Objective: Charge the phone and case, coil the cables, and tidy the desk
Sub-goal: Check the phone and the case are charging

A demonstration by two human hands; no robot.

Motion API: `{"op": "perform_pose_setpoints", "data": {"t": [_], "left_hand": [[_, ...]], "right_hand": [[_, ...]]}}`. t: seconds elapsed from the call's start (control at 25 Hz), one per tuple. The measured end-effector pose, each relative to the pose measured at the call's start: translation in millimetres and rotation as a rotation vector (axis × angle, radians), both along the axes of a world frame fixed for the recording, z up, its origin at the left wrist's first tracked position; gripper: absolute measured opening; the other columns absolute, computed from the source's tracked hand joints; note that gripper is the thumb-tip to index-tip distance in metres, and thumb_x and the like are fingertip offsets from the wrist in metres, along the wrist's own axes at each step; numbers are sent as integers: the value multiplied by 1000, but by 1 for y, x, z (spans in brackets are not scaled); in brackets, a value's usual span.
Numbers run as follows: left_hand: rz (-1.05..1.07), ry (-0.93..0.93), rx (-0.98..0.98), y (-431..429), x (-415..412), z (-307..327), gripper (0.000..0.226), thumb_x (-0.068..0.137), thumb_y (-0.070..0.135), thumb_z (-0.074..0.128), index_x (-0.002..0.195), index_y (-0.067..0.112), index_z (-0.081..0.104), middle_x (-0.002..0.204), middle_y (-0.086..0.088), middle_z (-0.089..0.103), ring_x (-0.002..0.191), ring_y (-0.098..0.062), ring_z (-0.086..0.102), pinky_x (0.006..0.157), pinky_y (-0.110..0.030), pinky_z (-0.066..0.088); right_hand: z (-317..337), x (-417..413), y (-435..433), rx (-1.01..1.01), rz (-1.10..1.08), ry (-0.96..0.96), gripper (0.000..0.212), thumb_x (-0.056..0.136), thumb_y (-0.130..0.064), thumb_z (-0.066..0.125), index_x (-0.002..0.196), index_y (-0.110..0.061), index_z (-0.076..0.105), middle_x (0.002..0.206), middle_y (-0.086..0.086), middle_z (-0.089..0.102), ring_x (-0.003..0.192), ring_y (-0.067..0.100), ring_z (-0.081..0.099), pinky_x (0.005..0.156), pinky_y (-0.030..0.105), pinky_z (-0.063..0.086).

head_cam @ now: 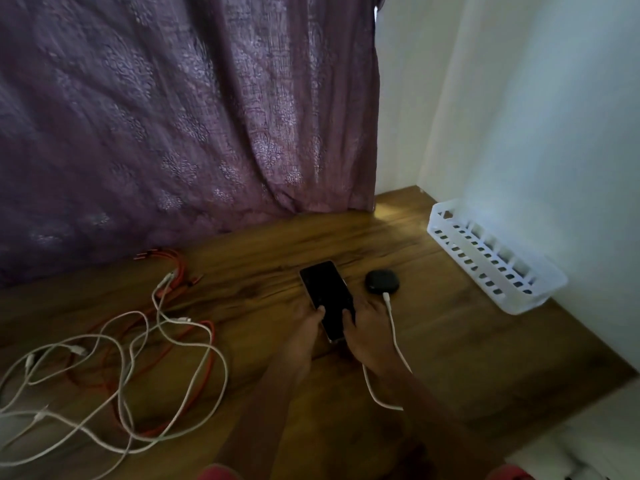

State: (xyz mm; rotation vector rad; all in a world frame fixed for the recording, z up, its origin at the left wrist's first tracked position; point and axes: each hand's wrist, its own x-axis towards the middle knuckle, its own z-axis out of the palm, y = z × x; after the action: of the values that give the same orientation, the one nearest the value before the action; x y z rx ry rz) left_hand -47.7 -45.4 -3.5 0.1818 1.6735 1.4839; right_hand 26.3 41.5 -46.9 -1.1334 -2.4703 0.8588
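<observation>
A black phone [325,292] lies at a slant on the wooden desk [450,334], screen dark. My left hand [306,329] grips its near left edge, thumb on the screen. My right hand [367,327] holds its near right edge, fingers curled over the glass. A small black earbud case [381,281] sits just right of the phone, with a white cable [391,317] plugged into its near side; that cable runs back under my right wrist. Tangled white cables [121,368] and orange cables [173,271] sprawl over the left of the desk.
A white slotted plastic basket [491,261] stands against the right wall. A purple patterned curtain [173,116] hangs behind the desk's far edge. The desk's right edge drops off at the lower right.
</observation>
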Motion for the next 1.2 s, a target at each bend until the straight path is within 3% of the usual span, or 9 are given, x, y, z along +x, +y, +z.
{"op": "perform_pose_setpoints", "data": {"t": [0.12,0.28,0.4,0.52,0.64,0.8,0.96,1.08,1.2], "left_hand": [[107,-153,98,5,-3,-2,32,96,10,42,127,9,46,124,-7,57,105,-22,56,76,-30,48],[223,-200,127,11,-10,-7,41,94,-1,36,133,9,43,123,-7,56,96,-22,58,65,-30,47],[270,-160,145,13,-8,-3,41,95,-4,31,132,9,44,110,0,60,92,-17,60,67,-32,48],[272,-132,213,15,-9,8,37,96,-2,32,126,8,51,108,-8,65,96,-22,64,68,-33,51],[269,-90,316,16,-6,34,35,96,2,31,114,17,57,100,-4,70,88,-17,68,66,-30,52],[230,20,475,15,-3,73,37,97,6,30,111,28,56,96,5,74,90,-12,69,72,-31,53],[214,75,574,10,1,112,38,96,8,32,107,31,60,104,1,72,97,-18,68,82,-39,54],[229,76,610,4,8,134,39,95,7,33,118,27,57,117,-8,66,108,-28,62,95,-50,45],[224,105,659,0,16,146,38,93,6,35,121,22,55,116,-8,67,107,-28,63,93,-46,50]], "right_hand": [[3,-5,5,-62,-45,-5,28,96,-23,40,114,-10,56,103,10,63,100,28,54,88,43,47],[16,-19,11,-518,-242,211,28,97,-22,41,107,-4,60,102,17,63,90,27,62,82,40,54],[33,-21,11,-719,-336,323,33,99,-19,37,106,7,57,108,29,59,95,38,59,69,30,45],[62,-17,14,-797,-274,382,30,101,-15,34,110,1,58,100,16,61,88,23,59,75,35,49],[89,-15,16,-839,-191,498,24,100,-15,36,102,-14,60,93,2,59,82,7,56,64,22,48],[118,-13,20,-840,-95,635,28,99,-20,40,120,-18,59,120,9,58,105,20,60,73,27,52],[155,-1,21,-891,13,783,31,98,-11,39,119,-19,60,111,5,66,101,20,65,77,31,55],[171,10,19,-931,47,857,30,96,-7,42,104,-26,64,104,-2,68,98,19,66,78,33,54],[181,18,17,-991,74,929,29,94,-5,44,104,-24,65,104,0,69,97,20,67,70,30,57]]}}
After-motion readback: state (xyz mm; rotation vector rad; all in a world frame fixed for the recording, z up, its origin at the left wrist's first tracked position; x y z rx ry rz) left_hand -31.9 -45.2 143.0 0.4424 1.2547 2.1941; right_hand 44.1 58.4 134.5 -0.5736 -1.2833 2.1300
